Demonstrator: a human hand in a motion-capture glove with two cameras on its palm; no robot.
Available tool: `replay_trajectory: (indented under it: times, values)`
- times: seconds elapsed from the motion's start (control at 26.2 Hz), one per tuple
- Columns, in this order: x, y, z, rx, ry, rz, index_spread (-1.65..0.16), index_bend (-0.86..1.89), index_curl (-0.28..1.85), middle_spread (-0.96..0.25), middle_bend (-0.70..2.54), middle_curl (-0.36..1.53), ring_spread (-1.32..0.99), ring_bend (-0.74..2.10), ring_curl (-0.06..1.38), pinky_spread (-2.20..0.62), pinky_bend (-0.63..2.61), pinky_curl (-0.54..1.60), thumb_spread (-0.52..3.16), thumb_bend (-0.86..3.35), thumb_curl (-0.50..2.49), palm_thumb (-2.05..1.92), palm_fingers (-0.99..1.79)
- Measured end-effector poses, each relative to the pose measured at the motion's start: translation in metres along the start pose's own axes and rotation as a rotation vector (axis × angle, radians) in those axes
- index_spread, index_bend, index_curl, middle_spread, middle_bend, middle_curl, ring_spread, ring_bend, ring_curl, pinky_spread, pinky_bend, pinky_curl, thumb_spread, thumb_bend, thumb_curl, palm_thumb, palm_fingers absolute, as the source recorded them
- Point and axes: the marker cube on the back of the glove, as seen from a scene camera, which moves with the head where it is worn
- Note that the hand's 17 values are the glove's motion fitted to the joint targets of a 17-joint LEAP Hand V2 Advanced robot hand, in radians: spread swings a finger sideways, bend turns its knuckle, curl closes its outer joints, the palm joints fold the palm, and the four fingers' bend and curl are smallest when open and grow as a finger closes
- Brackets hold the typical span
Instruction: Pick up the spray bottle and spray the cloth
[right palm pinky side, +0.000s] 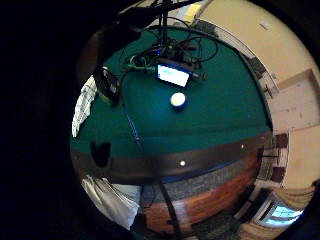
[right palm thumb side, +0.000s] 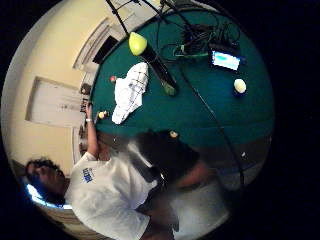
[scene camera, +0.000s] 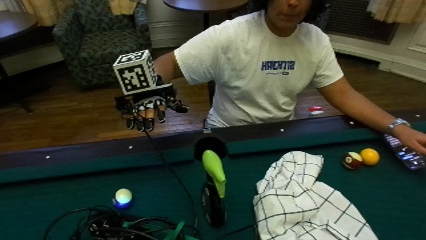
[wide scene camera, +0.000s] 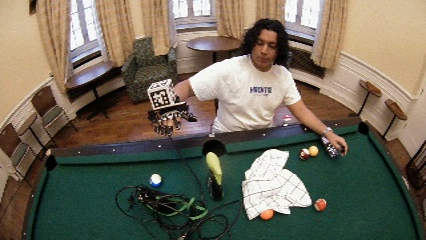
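A dark spray bottle (scene camera: 213, 192) with a lime-green head stands upright on the green pool table (scene camera: 80, 190), near the middle pocket. Just beside it lies a crumpled white cloth (scene camera: 303, 202) with a dark grid. My gloved right hand (scene camera: 148, 106) hangs in the air above the table's near rail, well apart from the bottle, fingers pointing down and relaxed, holding nothing. The thumb side palm view shows the bottle (right palm thumb side: 152, 60) and the cloth (right palm thumb side: 130, 90) from above. The bare left hand (scene camera: 414, 140) rests on the table by a phone.
A tangle of cables (scene camera: 126, 225) with a lit screen (right palm pinky side: 173, 75) lies on the felt beside a white-and-blue ball (scene camera: 123, 197). Striped and orange balls (scene camera: 361, 158) sit near the left hand. More balls (wide scene camera: 293, 210) lie past the cloth. A pocket (scene camera: 210, 146) opens behind the bottle.
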Motion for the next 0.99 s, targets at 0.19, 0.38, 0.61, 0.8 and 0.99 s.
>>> replay_trajectory:
  times: [0.19, 0.38, 0.61, 0.8, 0.99]
  values:
    - [0.005, 0.003, 0.022, -0.021, 0.002, 0.004, -0.42, 0.13, 0.15, -0.07, 0.22, 0.22, -0.06, 0.38, 0.20, 0.23, 0.48, 0.26, 0.92, -0.01, 0.20, 0.25, 0.28]
    - [0.010, 0.006, 0.040, -0.027, -0.010, 0.011, -0.42, 0.13, 0.16, -0.07, 0.23, 0.24, -0.06, 0.39, 0.21, 0.23, 0.48, 0.27, 0.94, -0.02, 0.22, 0.25, 0.27]
    - [0.013, 0.011, 0.058, -0.050, -0.040, 0.034, -0.43, 0.13, 0.17, -0.06, 0.23, 0.26, -0.06, 0.39, 0.22, 0.24, 0.48, 0.29, 0.96, -0.02, 0.24, 0.26, 0.26]
    - [0.015, 0.014, 0.073, -0.071, -0.066, 0.050, -0.43, 0.12, 0.18, -0.06, 0.23, 0.27, -0.06, 0.39, 0.24, 0.24, 0.48, 0.30, 0.96, -0.02, 0.25, 0.26, 0.26]
    - [0.017, 0.018, 0.086, -0.087, -0.091, 0.062, -0.43, 0.12, 0.18, -0.06, 0.23, 0.29, -0.06, 0.39, 0.24, 0.24, 0.48, 0.31, 0.97, -0.02, 0.26, 0.26, 0.26]
